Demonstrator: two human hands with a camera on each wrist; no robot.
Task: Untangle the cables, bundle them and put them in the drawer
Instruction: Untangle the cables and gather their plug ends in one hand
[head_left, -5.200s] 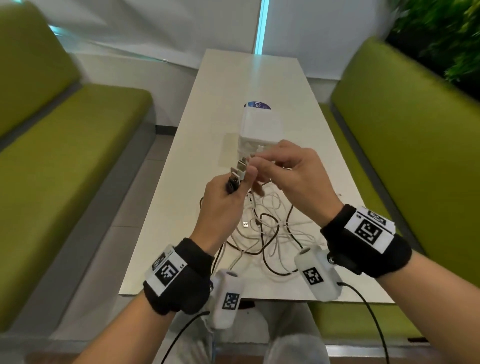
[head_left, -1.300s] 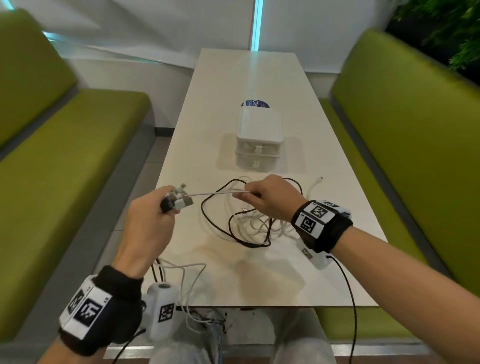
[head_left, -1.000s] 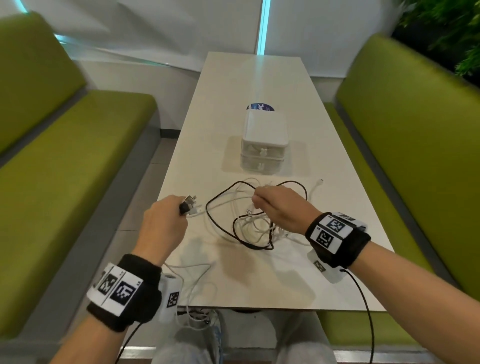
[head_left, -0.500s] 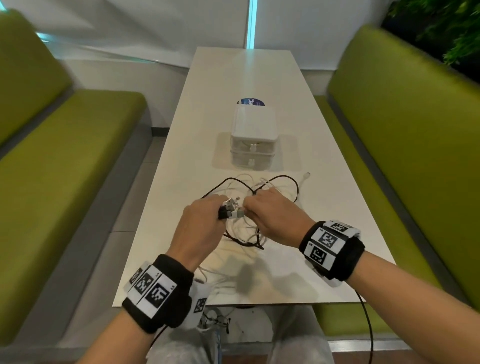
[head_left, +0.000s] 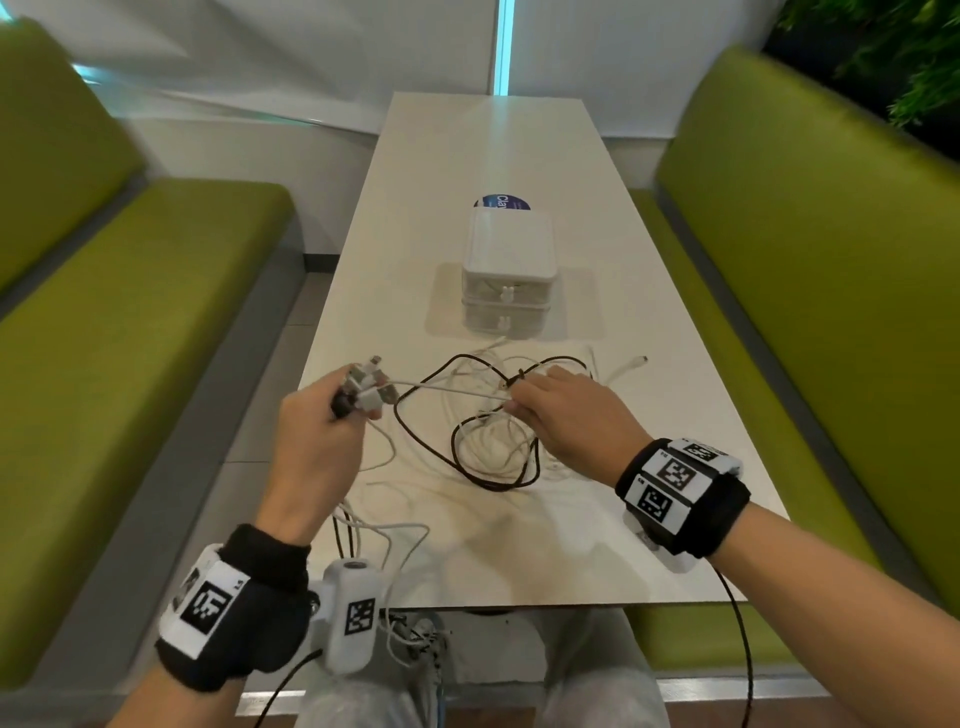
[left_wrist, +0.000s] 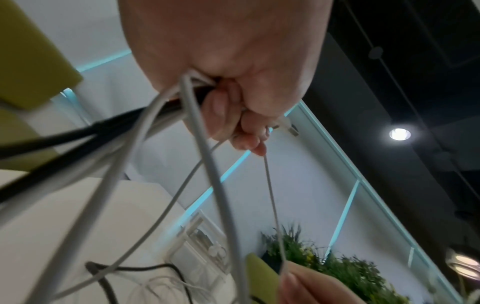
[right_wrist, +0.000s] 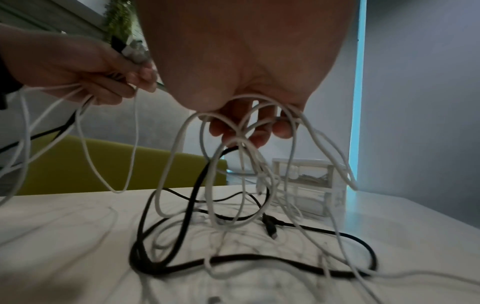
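Observation:
A tangle of white cables (head_left: 488, 447) and a black cable (head_left: 470, 475) lies on the white table (head_left: 519, 561). My left hand (head_left: 332, 415) grips a bunch of cable plugs (head_left: 366, 389) above the table's left edge, fingers curled round them (left_wrist: 228, 115). One white cable (head_left: 447, 389) runs taut from there to my right hand (head_left: 550, 405), which pinches white cables; several loops hang from its fingers (right_wrist: 249, 131). The small white drawer unit (head_left: 506, 280) stands behind the tangle, both drawers closed.
Green benches (head_left: 130, 322) flank the table on both sides. A blue round sticker (head_left: 498, 202) lies behind the drawer unit. Some cables (head_left: 384, 540) hang off the table's near edge towards my lap. Plants (head_left: 893, 57) at far right.
My hands were together over the tangle half a second ago. The left hand has pulled away to the left with the plugs, stretching a white cable taut between the hands.

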